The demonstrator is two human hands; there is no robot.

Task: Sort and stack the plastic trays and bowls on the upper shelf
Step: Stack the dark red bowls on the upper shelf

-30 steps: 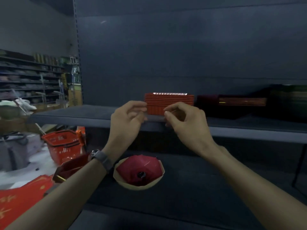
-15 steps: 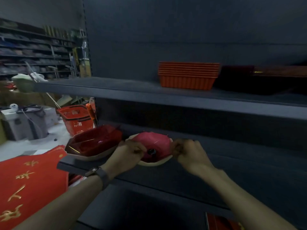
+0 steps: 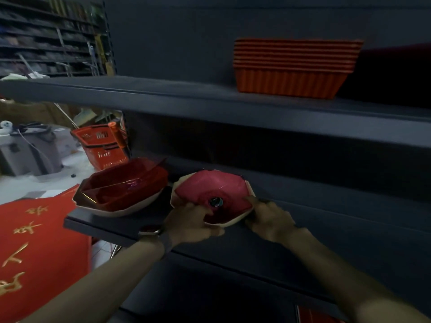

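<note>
Bowl [image 3: 210, 188], glossy pink and faceted inside with a cream outer shell, is at the front edge of the lower shelf [image 3: 338, 231], toward its left corner. The left grip [image 3: 191, 221] pinches the bowl's near rim, thumb inside; the right grip [image 3: 271, 220] clasps the right rim with curled fingers. Right at the left corner sit dark red translucent bowls [image 3: 123, 190], angular, nested in a cream one. On the upper shelf [image 3: 163, 95], back from its front edge, stand nested orange ribbed trays [image 3: 293, 68]. The shelving is matt dark grey. Past its left end are a red slotted shopping basket [image 3: 102, 145] on pale floor and a red banner [image 3: 35, 241] with gold characters.
</note>
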